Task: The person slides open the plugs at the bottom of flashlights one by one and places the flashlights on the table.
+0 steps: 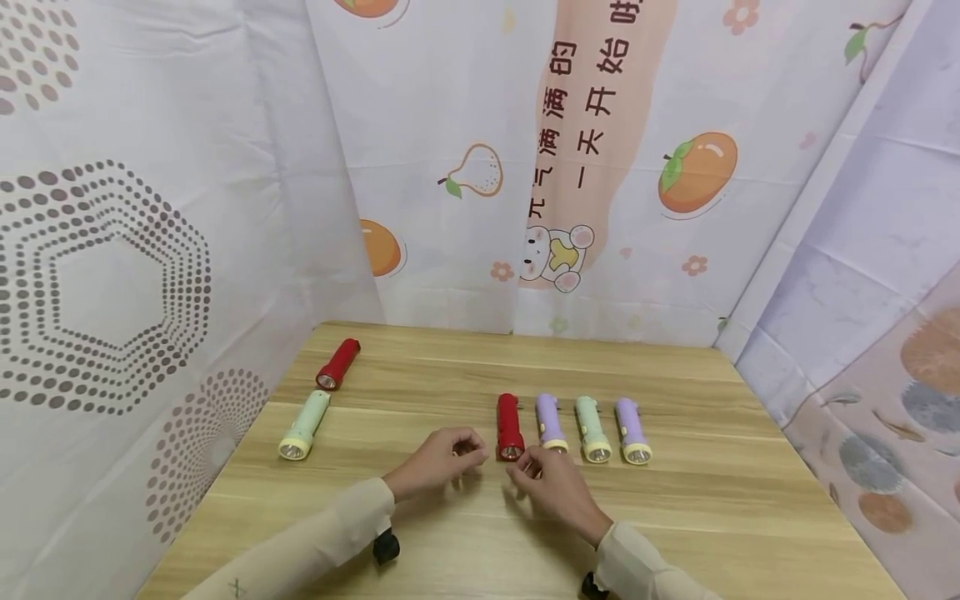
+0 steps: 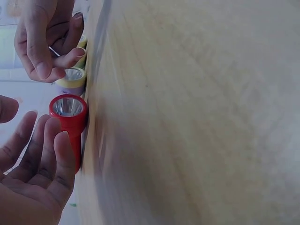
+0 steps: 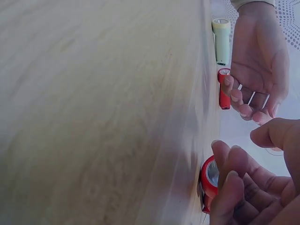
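A red flashlight [image 1: 509,423] lies on the table with its lens end toward me. My left hand [image 1: 444,458] is just left of it, fingers loosely curved and holding nothing. On its other side, my right hand [image 1: 553,487] is near the lens end, also loosely bent with nothing in it. In the left wrist view a gap shows between the red flashlight [image 2: 71,122] and the right hand [image 2: 49,40]. To the right lie a purple flashlight [image 1: 549,418], its lens partly hidden by my right hand, a mint green flashlight [image 1: 591,425] and another purple flashlight [image 1: 631,427].
At the table's left side lie a second red flashlight [image 1: 339,363] and a second mint green flashlight [image 1: 305,425]. Printed curtains [image 1: 450,100] hang behind the wooden table [image 1: 420,367] and along both sides.
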A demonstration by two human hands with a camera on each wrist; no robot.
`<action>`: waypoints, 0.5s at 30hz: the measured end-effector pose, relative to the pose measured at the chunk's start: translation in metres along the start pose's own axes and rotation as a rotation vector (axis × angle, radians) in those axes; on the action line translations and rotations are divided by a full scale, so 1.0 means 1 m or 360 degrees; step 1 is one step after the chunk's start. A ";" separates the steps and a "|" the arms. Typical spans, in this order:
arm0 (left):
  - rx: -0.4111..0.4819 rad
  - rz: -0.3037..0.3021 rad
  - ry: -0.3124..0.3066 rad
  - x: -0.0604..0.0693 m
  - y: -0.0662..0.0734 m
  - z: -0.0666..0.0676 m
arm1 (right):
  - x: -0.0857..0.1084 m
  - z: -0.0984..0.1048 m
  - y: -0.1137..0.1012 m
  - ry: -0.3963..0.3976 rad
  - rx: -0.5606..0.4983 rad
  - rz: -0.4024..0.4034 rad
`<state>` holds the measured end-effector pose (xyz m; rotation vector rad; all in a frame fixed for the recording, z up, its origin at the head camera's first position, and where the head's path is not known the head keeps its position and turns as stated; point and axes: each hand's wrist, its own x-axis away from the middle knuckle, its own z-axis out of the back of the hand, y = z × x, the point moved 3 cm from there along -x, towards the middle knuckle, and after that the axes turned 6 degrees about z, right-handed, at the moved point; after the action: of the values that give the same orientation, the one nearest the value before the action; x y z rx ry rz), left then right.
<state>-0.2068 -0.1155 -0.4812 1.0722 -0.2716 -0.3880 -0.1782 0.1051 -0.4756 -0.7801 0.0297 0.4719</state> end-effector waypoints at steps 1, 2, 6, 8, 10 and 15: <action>0.0000 0.0006 -0.0002 0.001 -0.001 0.000 | 0.000 -0.001 0.000 -0.0005 -0.0007 -0.0001; -0.0001 -0.0002 0.0003 0.002 -0.001 0.001 | -0.001 -0.002 -0.001 -0.0011 -0.0016 -0.0002; -0.0027 -0.0019 0.0042 0.004 -0.003 0.007 | -0.002 -0.006 -0.004 -0.0018 -0.0032 0.0015; -0.0030 -0.0030 0.0070 0.005 -0.004 0.012 | -0.003 -0.009 -0.006 -0.0019 -0.0046 0.0024; -0.0024 -0.0023 0.0093 0.006 -0.006 0.017 | -0.005 -0.011 -0.009 -0.0016 -0.0052 0.0042; -0.0010 0.0009 0.0147 0.011 -0.013 0.032 | -0.012 -0.020 -0.018 -0.0036 -0.0094 0.0052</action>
<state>-0.2120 -0.1516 -0.4778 1.0802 -0.1913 -0.3331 -0.1780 0.0755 -0.4754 -0.8329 0.0077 0.5144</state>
